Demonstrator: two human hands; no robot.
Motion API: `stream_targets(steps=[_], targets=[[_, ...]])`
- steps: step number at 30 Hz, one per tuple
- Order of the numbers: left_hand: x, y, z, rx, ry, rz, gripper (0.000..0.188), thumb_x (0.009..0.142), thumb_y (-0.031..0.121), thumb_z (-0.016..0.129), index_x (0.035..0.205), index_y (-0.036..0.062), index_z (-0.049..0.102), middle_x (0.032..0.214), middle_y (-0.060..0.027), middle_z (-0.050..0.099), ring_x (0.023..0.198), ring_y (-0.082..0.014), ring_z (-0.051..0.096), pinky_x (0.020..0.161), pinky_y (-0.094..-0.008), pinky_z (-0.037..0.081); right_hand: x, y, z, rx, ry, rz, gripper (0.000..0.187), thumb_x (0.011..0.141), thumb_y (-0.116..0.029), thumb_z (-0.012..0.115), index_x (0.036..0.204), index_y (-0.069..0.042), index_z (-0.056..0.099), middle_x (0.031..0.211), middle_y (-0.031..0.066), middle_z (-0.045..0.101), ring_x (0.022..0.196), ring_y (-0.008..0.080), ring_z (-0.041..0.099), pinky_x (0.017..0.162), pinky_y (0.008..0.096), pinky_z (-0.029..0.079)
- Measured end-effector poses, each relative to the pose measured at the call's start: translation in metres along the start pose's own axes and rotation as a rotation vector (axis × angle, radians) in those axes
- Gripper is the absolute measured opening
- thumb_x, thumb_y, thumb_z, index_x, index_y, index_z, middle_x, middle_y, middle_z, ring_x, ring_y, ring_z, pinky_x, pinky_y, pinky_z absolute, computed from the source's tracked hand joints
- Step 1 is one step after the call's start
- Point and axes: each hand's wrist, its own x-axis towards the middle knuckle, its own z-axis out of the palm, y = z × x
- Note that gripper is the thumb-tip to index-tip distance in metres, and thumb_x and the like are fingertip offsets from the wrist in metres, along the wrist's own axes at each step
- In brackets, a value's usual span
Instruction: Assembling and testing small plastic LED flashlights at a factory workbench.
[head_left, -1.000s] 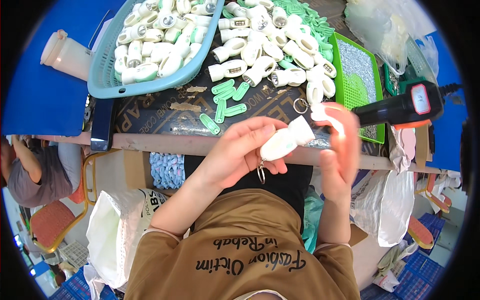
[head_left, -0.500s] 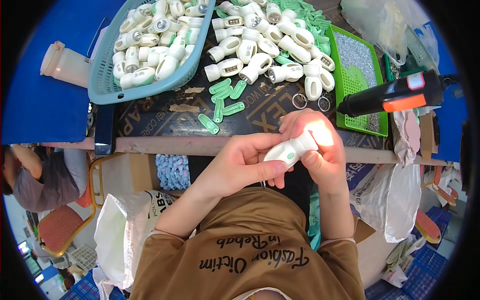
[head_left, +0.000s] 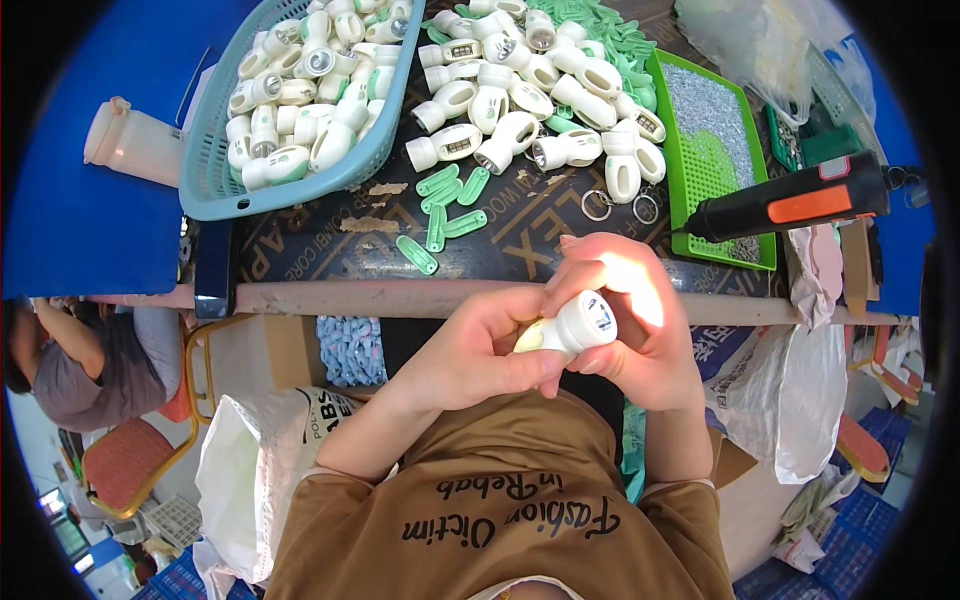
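Observation:
A small white flashlight [head_left: 576, 328] is held between both hands just in front of the table edge, its round lens end turned up toward me. My left hand [head_left: 488, 345] pinches the body, thumb underneath. My right hand [head_left: 635, 310] curls around the lens end, thumb and fingers on its rim; bright light falls across the back of its fingers. Beyond my hands lie several loose green covers [head_left: 437, 220] and two metal key rings [head_left: 620, 206]. A pile of similar white flashlights [head_left: 510, 100] covers the table farther back.
A blue basket [head_left: 285, 205] of flashlights stands at the left. On the right are a green tray [head_left: 683, 190] of small metal parts and a black electric screwdriver [head_left: 790, 200] with an orange switch. White sacks [head_left: 250, 470] stand below the table edge. Another person [head_left: 90, 350] sits at the far left.
The flashlight has been tilted in my hands, so its lens end now faces up toward me and its green-marked side has turned out of sight. Both hands stay close together.

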Motion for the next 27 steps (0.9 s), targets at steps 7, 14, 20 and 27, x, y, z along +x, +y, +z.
stream_targets(steps=[7, 14, 20, 27], targets=[[-0.0006, -0.0004, 0.0012, 0.024, -0.002, 0.023, 0.023, 0.086, 0.01, 0.061, 0.105, -0.0004, 0.054, 0.087, -0.0037, 0.058, 0.072, -0.0103, 0.059, 0.065, -0.0247, 0.047, 0.0019, 0.0049, -0.0037, -0.109, -0.017, -0.087, 0.073, 0.076, -0.023, 0.074, 0.131, 0.003, 0.035, 0.095, 0.0089, 0.058, 0.092, 0.0176, 0.055, 0.084, 0.0309, 0.043], [-0.0006, 0.0012, 0.0015, -0.012, -0.016, 0.018, 0.028, 0.085, 0.011, 0.06, 0.109, -0.0016, 0.053, 0.089, -0.004, 0.057, 0.071, -0.0104, 0.058, 0.064, -0.0242, 0.047, -0.0001, 0.0063, 0.0004, -0.015, -0.005, -0.096, 0.066, 0.078, -0.007, 0.07, 0.133, 0.001, 0.035, 0.092, 0.007, 0.057, 0.085, 0.0136, 0.055, 0.08, 0.0282, 0.045], [-0.0023, -0.0007, 0.0005, -0.003, 0.008, 0.012, 0.029, 0.087, 0.013, 0.061, 0.11, -0.0005, 0.053, 0.089, -0.003, 0.057, 0.07, -0.0087, 0.057, 0.062, -0.0222, 0.045, 0.0009, 0.0084, -0.002, -0.06, -0.019, -0.132, 0.068, 0.077, -0.008, 0.071, 0.134, 0.0, 0.033, 0.094, 0.0068, 0.057, 0.088, 0.0149, 0.056, 0.081, 0.0293, 0.045], [-0.004, 0.0008, -0.0012, 0.023, 0.029, -0.036, 0.046, 0.083, 0.023, 0.063, 0.118, -0.0053, 0.05, 0.099, -0.0068, 0.059, 0.074, -0.012, 0.059, 0.063, -0.0247, 0.049, -0.0013, 0.0046, 0.0025, -0.065, 0.031, -0.021, 0.083, 0.075, -0.034, 0.075, 0.134, 0.003, 0.029, 0.098, 0.0105, 0.06, 0.098, 0.0205, 0.054, 0.092, 0.0338, 0.039]])
